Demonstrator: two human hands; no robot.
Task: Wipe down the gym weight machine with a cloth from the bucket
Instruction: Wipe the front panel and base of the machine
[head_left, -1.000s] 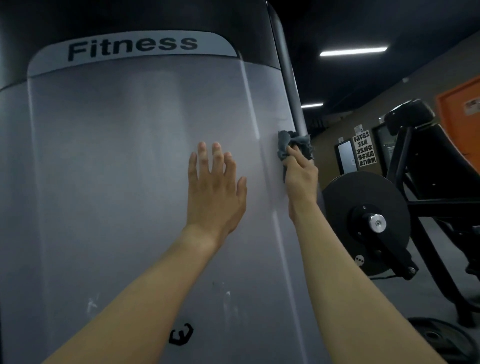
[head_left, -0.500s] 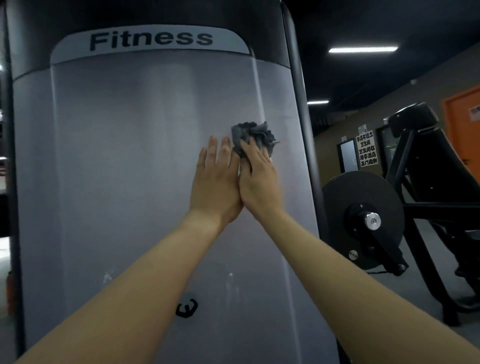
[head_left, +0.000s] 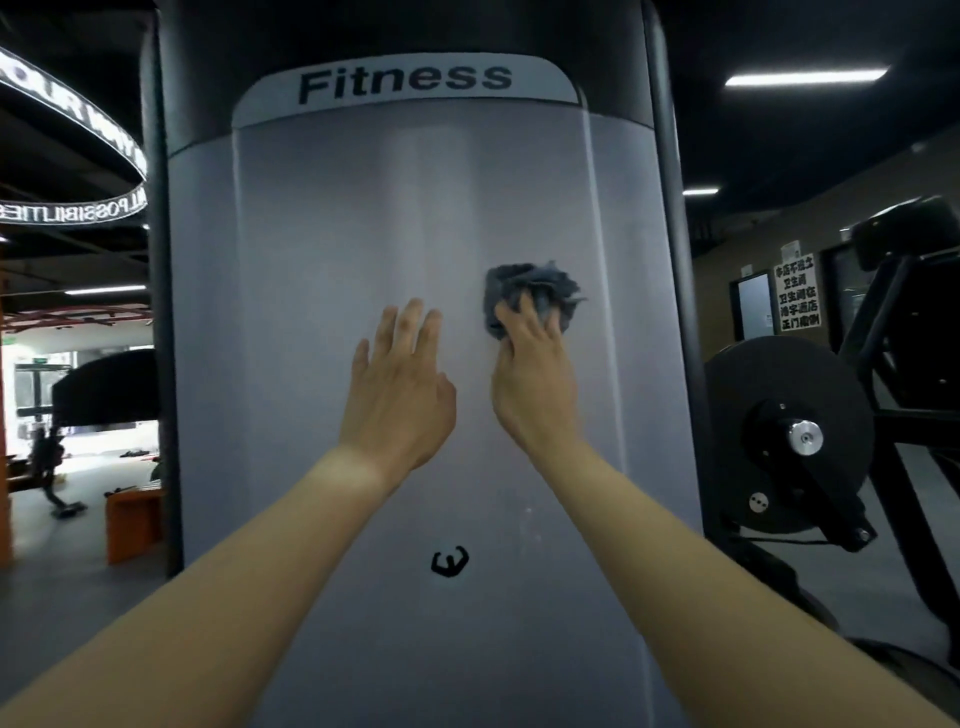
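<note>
Two hands on the panel (head_left: 322, 291): right hand (head_left: 532, 384) grip around cloth (head_left: 535, 293), left hand (head_left: 397, 395) flat.

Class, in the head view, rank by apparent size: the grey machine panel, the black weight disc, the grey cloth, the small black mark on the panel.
1. Grey machine panel
2. Black weight disc; it stands farther back, so true size is unsure
3. Grey cloth
4. Black mark

Right hand (head_left: 535, 384) is pressing a crumpled grey cloth (head_left: 530, 296) against the grey shroud of the weight machine (head_left: 322, 249), below the "Fitness" label (head_left: 405, 85). Left hand (head_left: 397, 395) is lying flat on the panel just beside it, fingers spread, not touching the cloth. A black weight plate (head_left: 779, 431) is sitting at right.
</note>
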